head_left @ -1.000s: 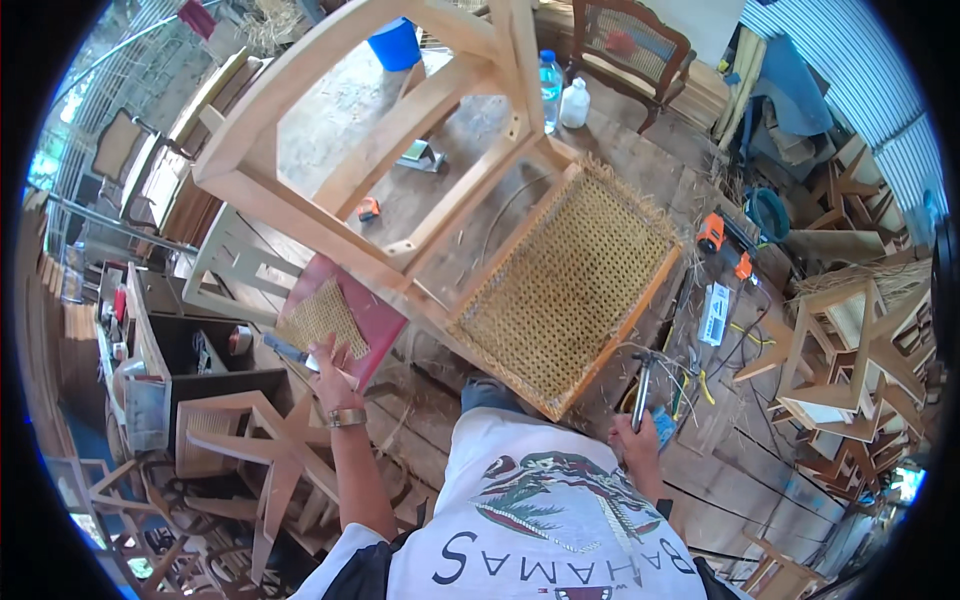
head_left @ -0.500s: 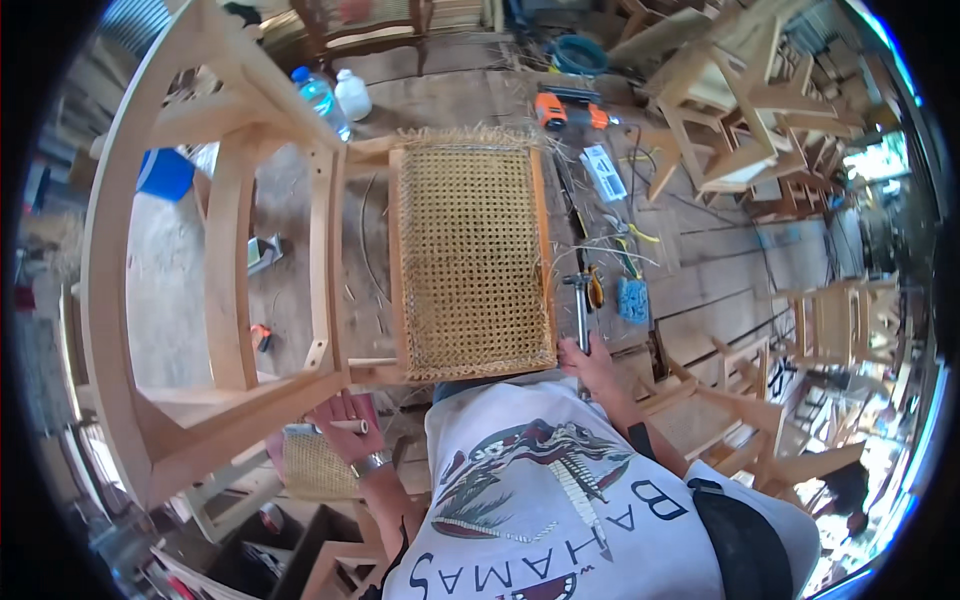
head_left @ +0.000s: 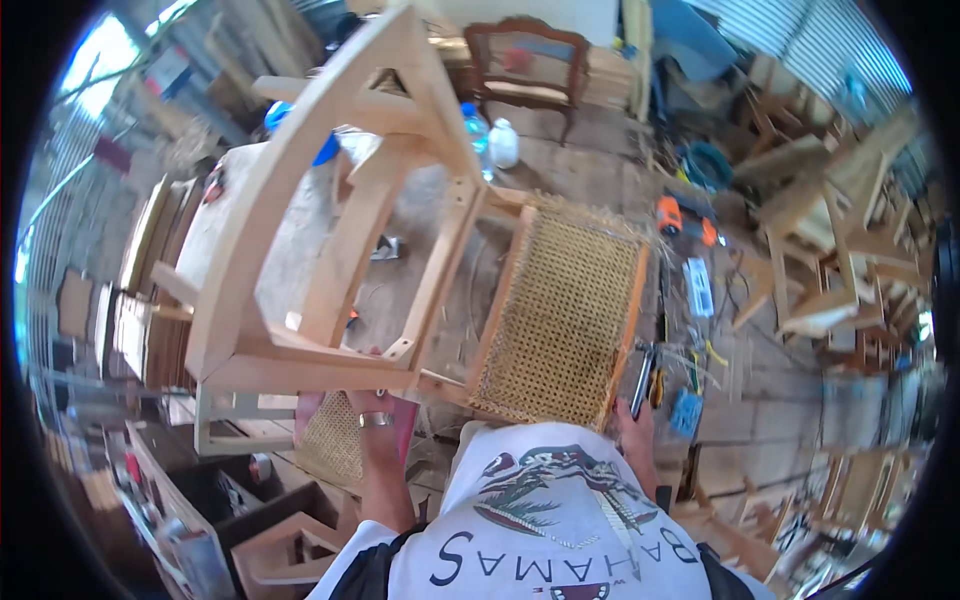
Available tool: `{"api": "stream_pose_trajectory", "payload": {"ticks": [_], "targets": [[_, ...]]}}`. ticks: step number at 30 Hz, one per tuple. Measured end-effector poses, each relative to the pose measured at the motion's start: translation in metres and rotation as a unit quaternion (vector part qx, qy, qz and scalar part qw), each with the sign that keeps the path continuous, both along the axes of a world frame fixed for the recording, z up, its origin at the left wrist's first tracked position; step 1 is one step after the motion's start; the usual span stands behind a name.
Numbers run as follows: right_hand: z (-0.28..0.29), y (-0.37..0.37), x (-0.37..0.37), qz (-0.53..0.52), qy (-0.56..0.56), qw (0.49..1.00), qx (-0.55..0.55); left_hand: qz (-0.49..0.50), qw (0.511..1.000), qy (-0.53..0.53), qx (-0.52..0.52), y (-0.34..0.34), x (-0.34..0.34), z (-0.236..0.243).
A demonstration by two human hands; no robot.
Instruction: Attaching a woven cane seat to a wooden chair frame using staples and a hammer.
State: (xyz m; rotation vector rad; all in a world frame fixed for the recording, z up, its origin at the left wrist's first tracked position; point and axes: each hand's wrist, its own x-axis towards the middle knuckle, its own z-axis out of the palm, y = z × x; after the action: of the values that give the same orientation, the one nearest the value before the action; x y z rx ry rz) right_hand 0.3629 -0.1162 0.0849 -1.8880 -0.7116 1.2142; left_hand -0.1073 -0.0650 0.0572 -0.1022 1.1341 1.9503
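Observation:
A pale wooden chair frame (head_left: 290,355) lies on its side, joined to a seat panel of woven cane (head_left: 560,310) that faces up with frayed strands at its far edge. My left hand (head_left: 368,400), with a metal watch band at the wrist, is behind and under the frame's near rail, which hides most of its fingers. A pale bit at the fingers looks like the short wooden dowel held there a moment ago. Right of the seat's near corner, my right hand (head_left: 634,428) is closed round the handle of a hammer (head_left: 646,378), its head pointing away from me.
An orange power tool (head_left: 680,216), a white-and-blue packet (head_left: 699,287), pliers (head_left: 657,387) and a blue pack (head_left: 686,412) lie right of the seat. Bottles (head_left: 504,144) stand beyond it. Stacked chair frames (head_left: 835,250) fill the right; an open drawer box (head_left: 230,490) is at lower left.
My view has swung left, so the frame and seat appear further right and tilted. My left hand has moved under the near rail. The hammer stays in my right hand beside the seat.

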Motion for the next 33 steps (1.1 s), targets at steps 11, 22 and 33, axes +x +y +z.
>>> {"api": "stream_pose_trajectory", "payload": {"ticks": [11,22,33], "targets": [[-0.08,0.032,0.059,0.084,0.14,0.985,0.062,0.052,0.998,0.003,-0.033,-0.003,0.016,-0.027],[-0.012,0.04,0.013,0.072,0.129,0.987,0.07,-0.227,0.712,0.544,-0.381,-0.046,0.018,-0.041],[-0.004,0.038,0.015,0.088,0.077,0.992,0.04,0.109,0.992,-0.047,-0.044,-0.034,0.04,0.003]]}}
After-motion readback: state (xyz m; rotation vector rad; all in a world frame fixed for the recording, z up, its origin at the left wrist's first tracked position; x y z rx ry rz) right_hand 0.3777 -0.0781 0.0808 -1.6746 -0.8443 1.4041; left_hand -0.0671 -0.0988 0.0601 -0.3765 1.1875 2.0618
